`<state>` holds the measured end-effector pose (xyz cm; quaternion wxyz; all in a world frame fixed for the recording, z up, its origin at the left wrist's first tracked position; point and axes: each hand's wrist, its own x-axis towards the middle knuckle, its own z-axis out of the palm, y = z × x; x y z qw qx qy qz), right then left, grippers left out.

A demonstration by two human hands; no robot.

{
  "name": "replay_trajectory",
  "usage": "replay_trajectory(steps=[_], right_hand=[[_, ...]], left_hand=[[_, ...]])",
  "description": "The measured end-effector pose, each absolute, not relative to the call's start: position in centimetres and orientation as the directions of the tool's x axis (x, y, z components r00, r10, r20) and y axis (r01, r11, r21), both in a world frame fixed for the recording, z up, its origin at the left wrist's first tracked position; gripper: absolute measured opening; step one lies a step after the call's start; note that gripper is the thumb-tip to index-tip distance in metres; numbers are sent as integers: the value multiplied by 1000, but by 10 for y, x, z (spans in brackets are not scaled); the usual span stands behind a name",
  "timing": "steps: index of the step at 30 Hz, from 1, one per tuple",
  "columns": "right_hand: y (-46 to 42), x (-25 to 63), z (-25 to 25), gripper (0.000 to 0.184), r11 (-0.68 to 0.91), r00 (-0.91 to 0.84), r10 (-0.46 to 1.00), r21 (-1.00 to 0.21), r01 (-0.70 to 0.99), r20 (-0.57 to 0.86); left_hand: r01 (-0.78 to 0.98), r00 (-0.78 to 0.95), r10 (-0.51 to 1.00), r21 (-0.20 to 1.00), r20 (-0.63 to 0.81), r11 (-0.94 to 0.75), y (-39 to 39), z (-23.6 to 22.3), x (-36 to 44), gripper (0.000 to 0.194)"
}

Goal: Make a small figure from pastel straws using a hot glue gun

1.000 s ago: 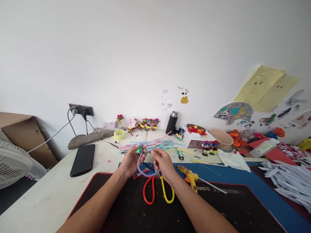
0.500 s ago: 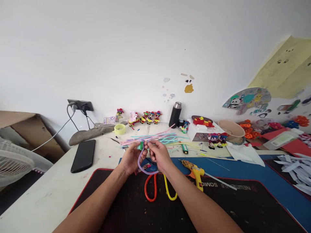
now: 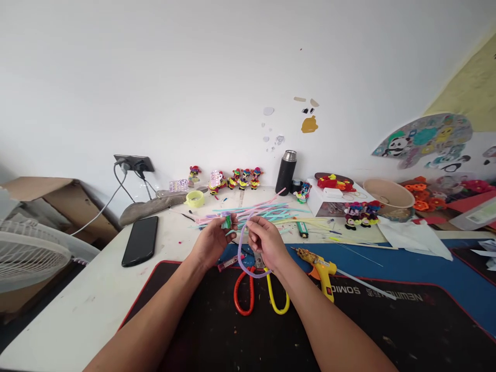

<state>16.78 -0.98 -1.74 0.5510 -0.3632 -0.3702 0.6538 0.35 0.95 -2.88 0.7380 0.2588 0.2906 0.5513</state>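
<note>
My left hand (image 3: pixel 212 242) is closed on a small green and purple fuzzy piece (image 3: pixel 227 222), its fingers hiding part of it. A light purple pipe cleaner (image 3: pixel 241 253) is pinched in my right hand (image 3: pixel 267 242) and hangs down in a curved loop. The two hands are a little apart. Just below them on the black mat lie scissors with one red and one yellow handle (image 3: pixel 235 299), their blades partly hidden. Behind the hands spreads a pile of pastel pipe cleaners (image 3: pixel 271 211).
A yellow glue gun (image 3: pixel 323 268) lies right of the scissors, a phone (image 3: pixel 140 241) to the left. Along the wall stand several small figures (image 3: pixel 245 179), a black flask (image 3: pixel 285 174) and a white box (image 3: pixel 329 202). A fan (image 3: pixel 31 253) is at far left.
My hands have moved apart; the purple pipe cleaner is now away from the green piece, in my right hand. The whole view has shifted slightly.
</note>
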Motion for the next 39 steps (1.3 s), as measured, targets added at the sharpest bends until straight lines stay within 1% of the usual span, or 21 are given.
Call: replay_trajectory(steps=[4,7,12,15,18,22,24,26,31,35,39], right_hand=[[-14,170,-16,33,-185,-196,974,-888,-421,-109],[-14,171,-17,31,-192,-236,966,-902,-388,-104],[-13,174,-17,27,-171,-259,963,-902,-397,-69],[-12,175,-17,29,-188,-259,962,-893,-410,-83],[-12,175,-18,31,-208,-267,959,-881,-424,-97],[-12,174,-18,30,-210,-278,956,-880,-426,-93],[-13,174,-17,29,-207,-287,954,-879,-429,-84],[-13,174,-16,28,-206,-291,953,-877,-434,-80],[-13,174,-15,27,-199,-284,956,-878,-435,-75],[-14,174,-14,26,-193,-288,955,-882,-429,-69],[-15,175,-13,26,-201,-299,951,-886,-418,-75]], left_hand=[[-610,189,975,765,-113,207,9,-30,3,31],[-576,188,979,799,-79,175,8,-29,5,34],[-503,210,978,856,-9,116,6,-30,7,27],[-478,215,976,875,24,84,6,-32,8,28],[-470,222,974,880,43,68,5,-32,9,34],[-478,178,984,875,17,72,4,-31,9,48],[-467,160,987,881,-2,77,4,-30,9,47],[-442,134,991,895,-2,62,4,-29,9,42],[-365,66,997,931,48,-21,4,-29,10,33],[-309,135,990,951,33,11,1,-28,12,36],[-365,190,982,927,-16,86,-2,-25,13,36]])
